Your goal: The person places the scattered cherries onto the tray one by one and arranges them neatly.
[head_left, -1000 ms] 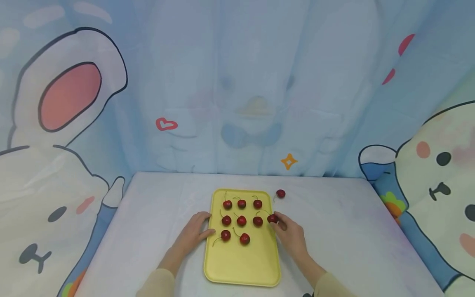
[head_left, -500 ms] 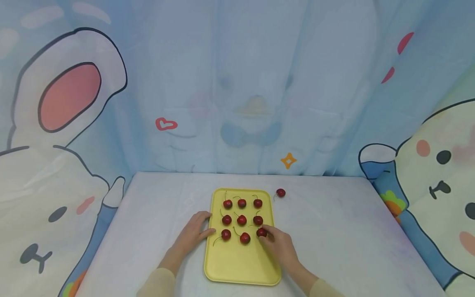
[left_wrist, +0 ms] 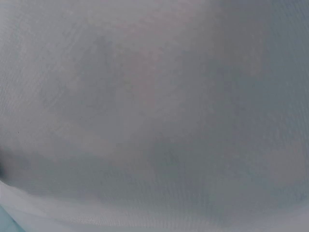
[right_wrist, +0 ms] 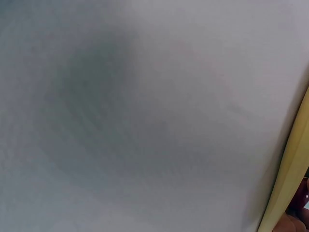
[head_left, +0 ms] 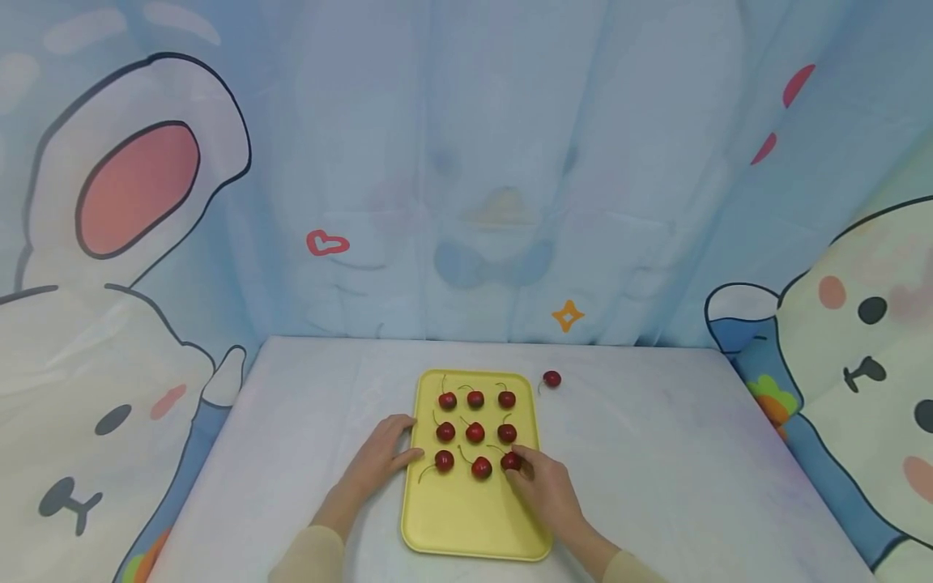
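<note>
A yellow tray point(head_left: 474, 526) lies on the table, with several dark red cherries with stems set in rows over its far part. My left hand point(head_left: 381, 457) is at the tray's left edge, its thumb and fingers apart and touching the rim. Above the tray's right half, my right hand point(head_left: 548, 487) pinches a cherry point(head_left: 509, 461) at the right end of the nearest row, beside another cherry point(head_left: 481, 467). In the right wrist view, part of a cherry point(right_wrist: 300, 197) and fingertips point(right_wrist: 289, 224) show past the tray's edge. The left wrist view holds only blurred cloth.
One loose cherry point(head_left: 551, 379) lies on the pale tablecloth point(head_left: 656, 445), beyond the tray's far right corner. Behind the table hangs a blue curtain point(head_left: 379, 162) printed with cartoon animals.
My right hand has carried a cherry from the tray's right edge inward and toward me, to the right end of the nearest row. My left hand has stayed at the left rim.
</note>
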